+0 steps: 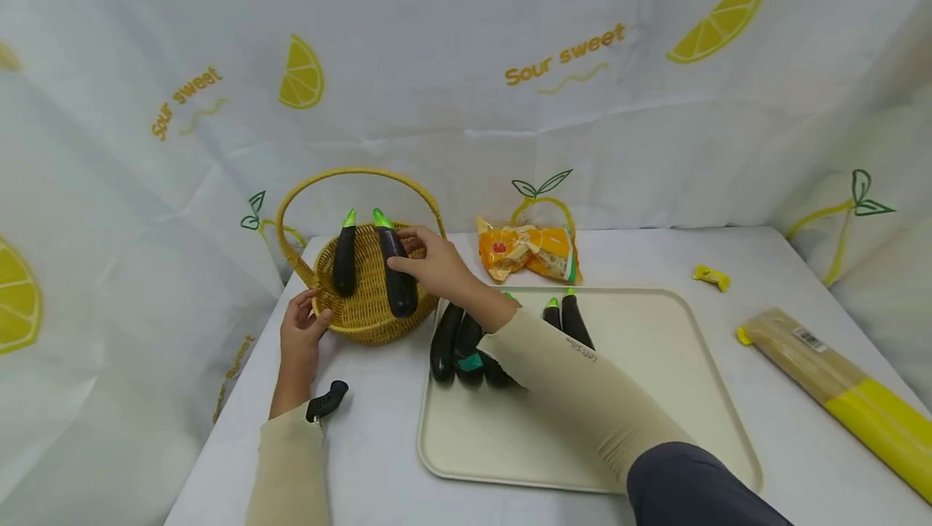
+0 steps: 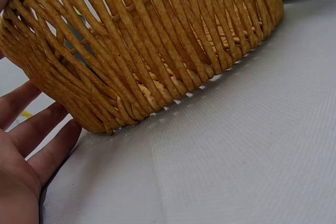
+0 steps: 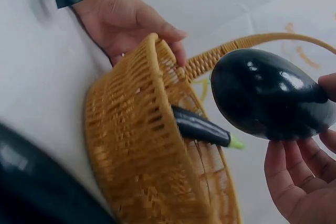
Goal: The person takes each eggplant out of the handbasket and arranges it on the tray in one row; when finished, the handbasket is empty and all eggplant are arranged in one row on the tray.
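In the head view, a yellow wicker basket [image 1: 367, 330] with a tall arched handle stands at the table's back left. One dark eggplant [image 1: 345, 267] with a green stem leans inside it. My left hand [image 1: 300, 332] holds the basket's left rim, thumb at the rim and fingers along the outer wall, as the left wrist view shows beside the weave [image 2: 157, 40]. Over the basket, my right hand [image 1: 440, 267] grips another eggplant [image 1: 400, 287] between thumb and fingers, its stem pointing away. The right wrist view shows its glossy round end [image 3: 262, 93] above the rim.
Right of the basket lies a beige tray [image 1: 510, 449] with several eggplants [image 1: 446, 344], partly hidden under my right forearm. An orange snack bag [image 1: 530, 251] sits behind it. To the right are a small yellow packet [image 1: 711, 277] and a long noodle pack [image 1: 837, 380].
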`<control>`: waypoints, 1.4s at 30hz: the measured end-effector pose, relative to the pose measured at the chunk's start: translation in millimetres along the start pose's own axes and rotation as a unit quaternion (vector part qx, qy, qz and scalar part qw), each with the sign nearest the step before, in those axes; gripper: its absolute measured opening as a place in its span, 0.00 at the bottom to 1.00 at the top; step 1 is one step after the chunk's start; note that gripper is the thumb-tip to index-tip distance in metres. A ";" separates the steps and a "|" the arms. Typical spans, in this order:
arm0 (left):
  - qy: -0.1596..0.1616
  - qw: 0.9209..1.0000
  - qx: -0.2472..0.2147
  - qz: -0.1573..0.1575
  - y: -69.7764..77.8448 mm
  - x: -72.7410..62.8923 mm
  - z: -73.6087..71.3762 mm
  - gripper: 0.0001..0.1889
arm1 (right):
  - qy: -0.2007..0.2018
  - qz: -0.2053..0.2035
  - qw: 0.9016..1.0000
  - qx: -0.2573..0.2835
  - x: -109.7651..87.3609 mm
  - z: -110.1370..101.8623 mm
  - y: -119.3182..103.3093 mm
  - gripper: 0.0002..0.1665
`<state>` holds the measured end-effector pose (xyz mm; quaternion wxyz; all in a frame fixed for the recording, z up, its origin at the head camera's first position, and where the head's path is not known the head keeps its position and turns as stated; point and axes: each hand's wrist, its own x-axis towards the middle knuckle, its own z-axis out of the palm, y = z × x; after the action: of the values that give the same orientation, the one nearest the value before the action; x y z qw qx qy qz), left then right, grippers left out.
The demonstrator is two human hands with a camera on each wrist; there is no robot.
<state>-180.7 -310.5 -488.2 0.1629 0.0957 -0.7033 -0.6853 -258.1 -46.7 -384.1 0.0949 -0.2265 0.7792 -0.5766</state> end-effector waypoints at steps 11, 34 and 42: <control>0.000 1.000 0.005 -0.010 -7.3 5.4 -4.2 0.27 | 0.068 0.032 0.997 0.026 -62.1 -90.8 45.1 0.34; -0.006 1.000 0.020 0.008 12.3 -7.9 1.7 0.26 | 0.158 0.158 0.972 -0.068 -184.7 -187.1 116.2 0.40; 0.002 1.000 0.006 0.003 -8.7 3.1 -4.1 0.26 | 0.154 0.169 0.971 -0.076 -198.5 -182.8 136.1 0.37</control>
<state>-182.8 -315.8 -496.6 0.1653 0.0959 -0.7074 -0.6805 -191.5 233.1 -476.7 0.0528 -0.0068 0.8530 -0.5192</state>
